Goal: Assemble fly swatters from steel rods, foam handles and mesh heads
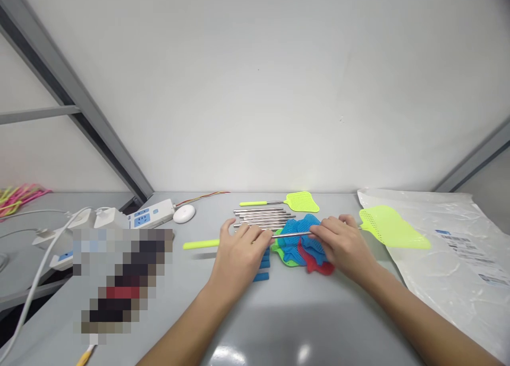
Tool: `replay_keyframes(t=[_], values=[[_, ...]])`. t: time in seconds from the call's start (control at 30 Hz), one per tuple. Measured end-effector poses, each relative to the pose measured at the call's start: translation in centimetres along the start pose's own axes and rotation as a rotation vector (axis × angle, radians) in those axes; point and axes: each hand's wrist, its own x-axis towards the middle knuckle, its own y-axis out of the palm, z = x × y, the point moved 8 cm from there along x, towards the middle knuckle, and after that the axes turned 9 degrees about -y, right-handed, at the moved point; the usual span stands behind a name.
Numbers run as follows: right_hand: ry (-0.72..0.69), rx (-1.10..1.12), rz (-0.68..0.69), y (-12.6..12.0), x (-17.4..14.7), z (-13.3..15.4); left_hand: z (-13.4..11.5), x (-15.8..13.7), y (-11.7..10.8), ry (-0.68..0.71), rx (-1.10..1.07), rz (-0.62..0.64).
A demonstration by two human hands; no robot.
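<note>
A fly swatter with a silver metal rod (292, 235), a yellow-green handle (201, 244) and a yellow-green head (392, 229) lies level across both my hands. My left hand (243, 249) is closed round the rod near the handle. Nearer the head, my right hand (342, 241) grips the same rod. Beneath it, on the grey table, is a pile of loose swatter heads: blue (295, 241), red (324, 267) and green (287, 260). Several metal rods (265, 217) lie just behind. Blue handles (262, 276) show partly from under my left hand.
Farther back rests another yellow-green fly swatter (302, 202). A white power strip (149, 214) and a round white device (184, 213) are at the left, with cables and a blurred-out object (127, 275). White plastic packaging (450, 265) covers the right side, near the wall.
</note>
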Motion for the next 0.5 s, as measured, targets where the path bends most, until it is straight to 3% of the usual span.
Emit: replay_keyframes(t=[0.23,0.5], values=[[0.064,0.011,-0.036,-1.4,-0.3,-1.8,2.0,0.1,-0.7,-0.079,-0.002,0.018],[-0.021,0.02,-0.017,0.0,0.3,0.8,0.2,-0.5,1.4,-0.035,-0.072,0.141]])
